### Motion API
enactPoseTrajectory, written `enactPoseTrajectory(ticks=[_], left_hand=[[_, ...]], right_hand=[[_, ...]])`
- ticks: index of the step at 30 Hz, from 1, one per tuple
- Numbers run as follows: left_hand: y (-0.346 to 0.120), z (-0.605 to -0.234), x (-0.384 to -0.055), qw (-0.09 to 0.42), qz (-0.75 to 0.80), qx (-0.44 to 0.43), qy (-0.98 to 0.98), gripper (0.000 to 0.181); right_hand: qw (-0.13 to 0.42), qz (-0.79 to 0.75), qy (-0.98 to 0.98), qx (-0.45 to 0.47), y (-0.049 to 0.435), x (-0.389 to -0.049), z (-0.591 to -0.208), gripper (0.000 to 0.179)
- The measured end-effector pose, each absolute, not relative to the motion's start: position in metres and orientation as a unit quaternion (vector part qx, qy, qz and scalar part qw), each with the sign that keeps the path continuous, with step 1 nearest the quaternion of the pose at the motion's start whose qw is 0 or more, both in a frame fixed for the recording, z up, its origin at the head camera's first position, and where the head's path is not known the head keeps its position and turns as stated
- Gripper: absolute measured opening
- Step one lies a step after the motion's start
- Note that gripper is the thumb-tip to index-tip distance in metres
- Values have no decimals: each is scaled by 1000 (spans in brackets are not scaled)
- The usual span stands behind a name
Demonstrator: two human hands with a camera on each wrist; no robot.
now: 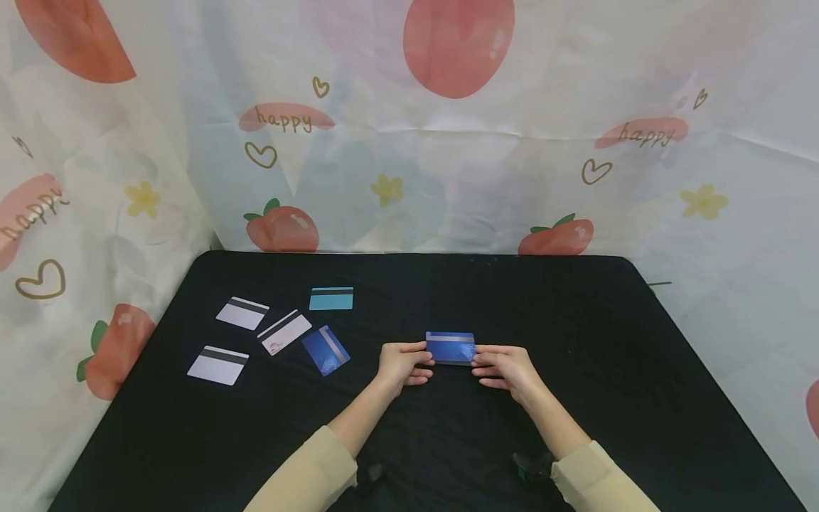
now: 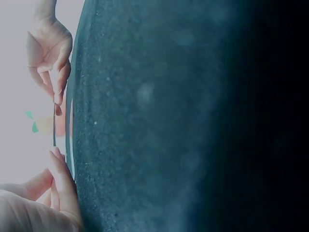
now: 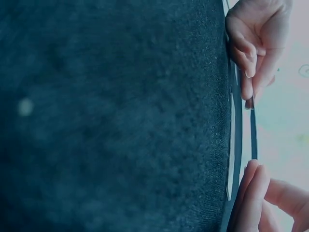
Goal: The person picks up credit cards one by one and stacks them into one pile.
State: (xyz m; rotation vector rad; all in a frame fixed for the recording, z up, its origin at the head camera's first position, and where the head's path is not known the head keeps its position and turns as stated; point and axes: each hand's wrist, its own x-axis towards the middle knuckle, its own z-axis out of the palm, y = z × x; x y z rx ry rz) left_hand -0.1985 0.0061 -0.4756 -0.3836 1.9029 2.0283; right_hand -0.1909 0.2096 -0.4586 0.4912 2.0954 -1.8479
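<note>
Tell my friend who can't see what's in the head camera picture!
A left hand and right hand hold a blue card by its ends over a black table. To the left lie three white cards, a teal card and another blue card. A patterned cloth hangs behind.

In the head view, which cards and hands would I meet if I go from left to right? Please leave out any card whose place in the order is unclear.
Nearest white card → tilted white card → loose blue card → left hand → held blue card → right hand.
</note>
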Motion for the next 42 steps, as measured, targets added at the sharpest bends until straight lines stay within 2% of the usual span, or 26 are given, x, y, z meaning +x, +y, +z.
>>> enactPoseTrajectory(ticks=[42], left_hand=[[13,-477,-205,167,704,-151,674,33]], right_hand=[[140,-608,763,169,211,-198,-467,34]])
